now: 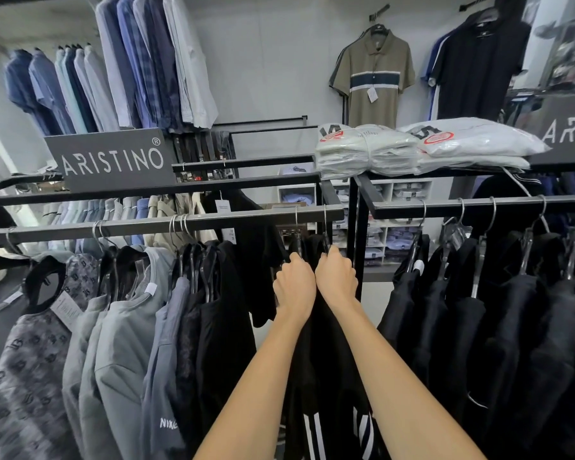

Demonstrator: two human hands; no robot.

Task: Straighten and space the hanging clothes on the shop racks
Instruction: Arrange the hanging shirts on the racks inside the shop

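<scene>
Hands work side by side at the right end of the near rail [146, 225]. Our left hand [294, 280] and right hand [336, 277] are each curled tight round the neck of one of two black tops [322, 376], just under the hooks [296, 224]. Whether the fingers hold hanger or cloth we cannot tell. The tops hang between our forearms, close together, near the rail's end.

We judge the main risk to be a top sliding off its hanger if we tug on cloth instead of on the hanger itself. A sideways pull with the hook tilted could also jam it on the flat rail. If we push the left one too far, it joins the bunch [196, 260] of dark hangers already crowded together, and the spacing there gets worse.

To the right there is little room, because the post [359, 244] and the frame corner close off the rail just beside our right hand. Beyond the post, a second rack [478, 204] carries dark garments on fairly even hooks. Grey tees [120, 327] hang in uneven gaps to the left. Bagged shirts [395, 147] lie stacked on the rack top, and a brand sign [113, 161] stands on the back rail.
</scene>
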